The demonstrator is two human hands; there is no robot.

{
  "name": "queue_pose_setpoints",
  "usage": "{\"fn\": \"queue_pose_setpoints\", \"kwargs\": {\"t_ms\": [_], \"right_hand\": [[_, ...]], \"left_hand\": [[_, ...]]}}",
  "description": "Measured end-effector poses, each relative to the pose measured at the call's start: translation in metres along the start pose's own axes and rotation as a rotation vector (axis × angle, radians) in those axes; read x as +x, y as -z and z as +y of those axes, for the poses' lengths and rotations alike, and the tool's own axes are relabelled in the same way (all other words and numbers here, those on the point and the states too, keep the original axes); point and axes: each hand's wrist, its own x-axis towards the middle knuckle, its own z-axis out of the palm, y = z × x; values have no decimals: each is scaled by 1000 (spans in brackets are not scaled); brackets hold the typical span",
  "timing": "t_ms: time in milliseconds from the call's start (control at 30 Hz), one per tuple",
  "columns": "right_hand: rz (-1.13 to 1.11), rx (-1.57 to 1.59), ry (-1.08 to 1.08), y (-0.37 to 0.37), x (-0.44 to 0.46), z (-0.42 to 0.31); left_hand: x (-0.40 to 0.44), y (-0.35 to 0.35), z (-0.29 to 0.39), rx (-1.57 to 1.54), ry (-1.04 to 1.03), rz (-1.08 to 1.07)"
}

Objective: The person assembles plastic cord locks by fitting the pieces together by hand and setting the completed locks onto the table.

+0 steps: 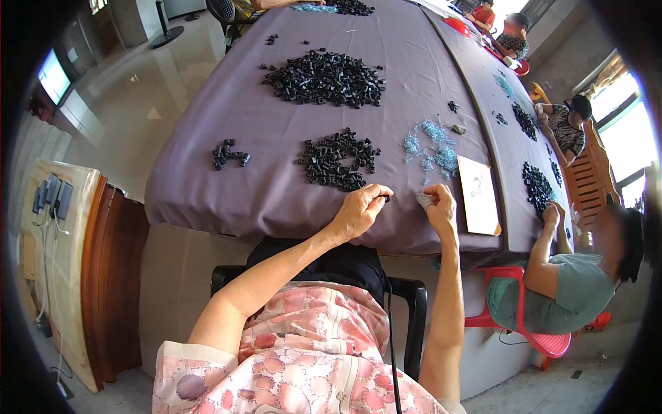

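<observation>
My left hand (360, 212) is closed at the table's near edge, with a small black piece (385, 199) between thumb and fingertips. To its right my right hand (441, 207) is pinched, with something whitish at the fingertips that is too small to make out. Just beyond my left hand lies a pile of small black pieces (338, 160). Past my right hand, small clear-blue pieces (433, 146) are scattered on the purple cloth (262, 190). A white card (478, 196) with a brown edge lies right of my right hand.
A larger black pile (324, 78) lies farther back, and a small black group (230, 154) at the left. A dark stone-like object (458, 129) is near the blue pieces. A person (579, 276) on a red chair (507, 276) works at the right; others sit farther along.
</observation>
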Motion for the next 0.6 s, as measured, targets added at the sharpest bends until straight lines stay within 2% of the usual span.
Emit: {"fn": "queue_pose_setpoints", "kwargs": {"t_ms": [133,333,600], "right_hand": [[45,-84,15,-9,-2,-5],[109,14,-10,-14,-7,-9],[177,-100,149,-24,-9,0]], "left_hand": [[1,1,3,7,21,-2],[1,0,2,-6,48,-21],[1,1,1,-11,51,-44]]}}
